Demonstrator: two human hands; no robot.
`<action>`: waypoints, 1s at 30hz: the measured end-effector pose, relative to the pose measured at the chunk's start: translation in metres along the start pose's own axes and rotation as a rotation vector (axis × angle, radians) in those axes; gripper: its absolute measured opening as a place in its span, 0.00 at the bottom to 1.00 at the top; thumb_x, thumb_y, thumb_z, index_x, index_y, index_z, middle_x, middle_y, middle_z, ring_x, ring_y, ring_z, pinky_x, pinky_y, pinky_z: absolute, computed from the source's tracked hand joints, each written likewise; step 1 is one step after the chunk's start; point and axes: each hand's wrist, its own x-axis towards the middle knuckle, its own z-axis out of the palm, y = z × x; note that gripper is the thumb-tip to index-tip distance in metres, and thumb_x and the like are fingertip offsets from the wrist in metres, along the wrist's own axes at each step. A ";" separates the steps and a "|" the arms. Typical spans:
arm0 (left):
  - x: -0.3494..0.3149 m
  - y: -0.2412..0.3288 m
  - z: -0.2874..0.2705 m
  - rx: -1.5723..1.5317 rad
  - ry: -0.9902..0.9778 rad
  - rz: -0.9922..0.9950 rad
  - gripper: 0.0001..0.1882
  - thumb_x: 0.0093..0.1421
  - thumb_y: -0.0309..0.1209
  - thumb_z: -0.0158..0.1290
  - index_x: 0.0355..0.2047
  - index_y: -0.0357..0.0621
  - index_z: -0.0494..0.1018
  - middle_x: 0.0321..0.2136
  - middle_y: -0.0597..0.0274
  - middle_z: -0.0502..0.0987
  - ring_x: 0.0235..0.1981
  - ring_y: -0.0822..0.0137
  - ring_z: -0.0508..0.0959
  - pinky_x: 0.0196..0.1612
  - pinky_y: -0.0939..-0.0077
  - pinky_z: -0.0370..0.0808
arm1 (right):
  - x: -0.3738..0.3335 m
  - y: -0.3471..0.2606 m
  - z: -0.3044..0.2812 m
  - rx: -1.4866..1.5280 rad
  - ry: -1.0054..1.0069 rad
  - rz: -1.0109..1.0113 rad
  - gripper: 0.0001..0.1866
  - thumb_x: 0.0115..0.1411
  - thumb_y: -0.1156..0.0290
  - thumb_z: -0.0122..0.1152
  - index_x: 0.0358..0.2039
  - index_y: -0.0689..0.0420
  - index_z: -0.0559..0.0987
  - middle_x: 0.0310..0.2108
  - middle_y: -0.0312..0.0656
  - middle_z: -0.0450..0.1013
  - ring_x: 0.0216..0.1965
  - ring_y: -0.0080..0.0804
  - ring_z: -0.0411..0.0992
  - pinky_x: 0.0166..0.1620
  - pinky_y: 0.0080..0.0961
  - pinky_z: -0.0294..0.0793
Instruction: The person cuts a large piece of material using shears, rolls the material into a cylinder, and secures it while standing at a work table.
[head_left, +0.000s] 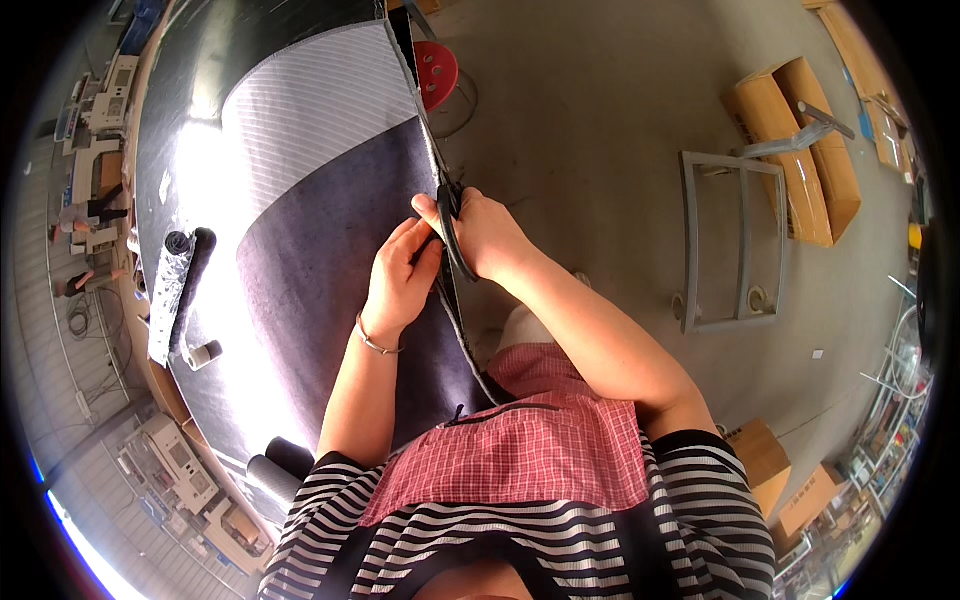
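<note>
A large piece of dark purple-grey fabric (330, 240) lies over the table, with a grey striped section (320, 100) at its far end. Its right side runs along the table edge in a thick, light-edged seam. My left hand (400, 280) is closed at that edge, its fingers pinching the fabric. Close beside it, my right hand (490, 232) grips black-handled scissors (456, 250), whose looped handle shows between the two hands. The blades are mostly hidden, so I cannot tell whether they touch the fabric.
On the table's left lie a dark roll (172, 290), a small white roll (204, 354) and a grey roll (270, 478). A red stool (435, 75) stands beyond the table edge. To the right are a metal frame cart (688, 240) and cardboard boxes (780, 150). Sewing machines and people are farther left.
</note>
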 end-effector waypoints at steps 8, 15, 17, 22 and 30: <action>0.000 -0.004 -0.001 0.018 -0.011 -0.018 0.12 0.61 0.18 0.51 0.46 0.34 0.76 0.27 0.60 0.68 0.27 0.66 0.70 0.30 0.72 0.69 | 0.004 0.008 0.006 0.146 0.018 -0.106 0.42 0.63 0.34 0.51 0.36 0.72 0.79 0.33 0.63 0.78 0.38 0.55 0.80 0.41 0.42 0.79; -0.001 -0.003 -0.001 0.065 0.005 0.018 0.18 0.61 0.18 0.51 0.52 0.34 0.75 0.27 0.59 0.68 0.26 0.64 0.70 0.30 0.71 0.69 | 0.013 -0.008 -0.005 0.048 0.021 -0.002 0.42 0.63 0.34 0.52 0.33 0.71 0.79 0.29 0.60 0.79 0.35 0.53 0.81 0.39 0.41 0.79; -0.001 -0.006 -0.001 0.082 0.009 0.031 0.19 0.61 0.18 0.52 0.53 0.34 0.75 0.27 0.58 0.69 0.26 0.64 0.70 0.30 0.71 0.69 | 0.014 -0.008 -0.005 0.061 0.018 -0.018 0.41 0.63 0.34 0.53 0.32 0.70 0.79 0.28 0.58 0.79 0.34 0.51 0.81 0.38 0.40 0.78; -0.001 -0.007 -0.001 0.060 0.009 0.045 0.20 0.61 0.18 0.52 0.54 0.34 0.74 0.27 0.58 0.70 0.26 0.64 0.71 0.30 0.72 0.69 | 0.020 0.003 0.000 0.164 0.011 -0.074 0.45 0.59 0.27 0.52 0.30 0.69 0.78 0.22 0.52 0.76 0.29 0.41 0.79 0.34 0.34 0.77; 0.001 -0.004 -0.002 0.083 0.000 0.067 0.21 0.61 0.17 0.51 0.56 0.34 0.73 0.27 0.59 0.69 0.26 0.65 0.71 0.30 0.73 0.69 | 0.031 -0.016 -0.012 0.043 -0.013 -0.027 0.39 0.62 0.33 0.53 0.28 0.66 0.80 0.26 0.56 0.79 0.33 0.52 0.81 0.37 0.41 0.78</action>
